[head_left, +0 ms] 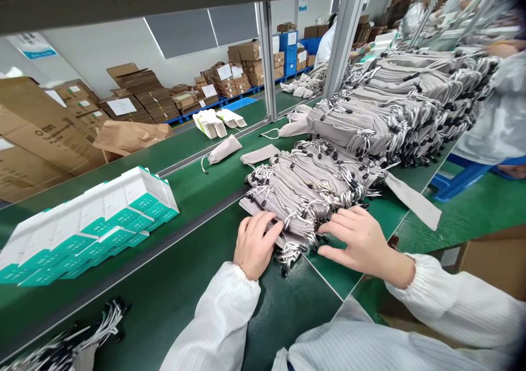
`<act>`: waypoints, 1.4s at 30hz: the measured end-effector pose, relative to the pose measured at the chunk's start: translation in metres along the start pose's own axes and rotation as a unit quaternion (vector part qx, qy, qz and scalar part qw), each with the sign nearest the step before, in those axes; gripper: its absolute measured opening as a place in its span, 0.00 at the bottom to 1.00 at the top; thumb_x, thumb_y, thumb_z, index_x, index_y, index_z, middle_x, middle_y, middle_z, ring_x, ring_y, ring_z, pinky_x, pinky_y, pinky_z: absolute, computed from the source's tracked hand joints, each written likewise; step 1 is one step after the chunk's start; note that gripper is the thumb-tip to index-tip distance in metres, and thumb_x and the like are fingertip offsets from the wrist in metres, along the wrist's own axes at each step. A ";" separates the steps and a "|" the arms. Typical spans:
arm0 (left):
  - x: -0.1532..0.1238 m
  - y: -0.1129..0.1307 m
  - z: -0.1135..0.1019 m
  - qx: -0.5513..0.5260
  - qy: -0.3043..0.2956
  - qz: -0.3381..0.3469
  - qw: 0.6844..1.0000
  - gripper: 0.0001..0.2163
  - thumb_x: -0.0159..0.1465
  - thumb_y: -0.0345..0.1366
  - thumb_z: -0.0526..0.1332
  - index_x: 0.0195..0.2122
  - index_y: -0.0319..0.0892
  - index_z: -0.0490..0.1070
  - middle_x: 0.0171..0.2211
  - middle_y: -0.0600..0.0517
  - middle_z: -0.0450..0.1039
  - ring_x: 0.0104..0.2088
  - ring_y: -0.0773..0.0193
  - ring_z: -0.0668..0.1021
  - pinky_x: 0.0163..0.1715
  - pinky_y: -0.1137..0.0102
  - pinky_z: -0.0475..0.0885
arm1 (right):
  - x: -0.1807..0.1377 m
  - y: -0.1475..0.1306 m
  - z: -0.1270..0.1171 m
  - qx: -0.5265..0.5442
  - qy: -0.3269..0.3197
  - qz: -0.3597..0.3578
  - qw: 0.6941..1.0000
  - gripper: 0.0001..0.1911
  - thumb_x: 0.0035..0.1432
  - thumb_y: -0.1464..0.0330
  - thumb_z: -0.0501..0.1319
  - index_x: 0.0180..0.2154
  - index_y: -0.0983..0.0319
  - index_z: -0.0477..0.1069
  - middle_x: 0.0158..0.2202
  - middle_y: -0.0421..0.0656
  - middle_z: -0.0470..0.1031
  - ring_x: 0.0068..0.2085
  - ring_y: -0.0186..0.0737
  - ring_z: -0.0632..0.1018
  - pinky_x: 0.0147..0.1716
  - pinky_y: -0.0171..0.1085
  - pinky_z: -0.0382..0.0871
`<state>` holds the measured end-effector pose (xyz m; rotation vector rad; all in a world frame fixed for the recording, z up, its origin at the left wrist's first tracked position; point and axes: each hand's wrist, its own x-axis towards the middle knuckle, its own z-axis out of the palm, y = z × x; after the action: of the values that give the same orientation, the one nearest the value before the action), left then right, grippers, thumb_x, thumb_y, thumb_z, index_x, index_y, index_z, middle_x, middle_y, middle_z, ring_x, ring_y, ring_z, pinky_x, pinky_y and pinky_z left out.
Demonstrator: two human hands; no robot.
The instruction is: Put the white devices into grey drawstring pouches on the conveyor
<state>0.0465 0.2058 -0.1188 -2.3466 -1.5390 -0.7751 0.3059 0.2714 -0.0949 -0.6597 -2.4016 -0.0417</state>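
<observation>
The left hand [253, 245] curls at 7 o'clock on the nearer pile of grey drawstring pouches [306, 182]; the right hand [357, 239], fingers bent and parted, sits at 5 o'clock. I cannot tell whether either grips. Steadying probably needs even pressure from 2 sides, cords [290, 250] untangled.

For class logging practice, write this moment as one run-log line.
left hand: at near end of grey pouches | right hand: same end, open | white-teal boxes: stacked, left
</observation>
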 end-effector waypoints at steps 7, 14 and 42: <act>0.002 0.005 0.001 -0.007 0.017 0.006 1.000 0.16 0.64 0.21 0.55 0.48 0.44 0.73 0.52 0.46 0.74 0.55 0.54 0.72 0.50 0.58 0.62 | -0.014 -0.033 0.023 0.053 0.021 0.088 0.994 0.07 0.65 0.72 0.57 0.33 0.62 0.69 0.28 0.40 0.74 0.29 0.35 0.70 0.34 0.38 0.54; 0.002 0.006 0.002 -0.014 0.035 0.016 0.999 0.15 0.65 0.24 0.57 0.49 0.45 0.72 0.50 0.46 0.75 0.54 0.55 0.72 0.49 0.59 0.62 | -0.015 -0.053 0.032 0.161 -0.027 0.055 0.985 0.10 0.68 0.71 0.53 0.31 0.62 0.65 0.27 0.41 0.68 0.29 0.35 0.66 0.32 0.36 0.56; -0.007 0.004 0.010 -0.081 0.034 0.018 0.996 0.10 0.68 0.27 0.55 0.44 0.43 0.75 0.50 0.45 0.72 0.54 0.56 0.70 0.53 0.59 0.68 | 0.002 -0.018 0.020 0.064 -0.007 0.051 0.997 0.12 0.65 0.69 0.60 0.49 0.54 0.76 0.36 0.32 0.82 0.27 0.29 0.78 0.31 0.33 0.64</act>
<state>0.0509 0.2035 -0.1303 -2.4260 -1.4512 -0.9959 0.2846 0.2600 -0.1074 -0.7239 -2.3581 0.1597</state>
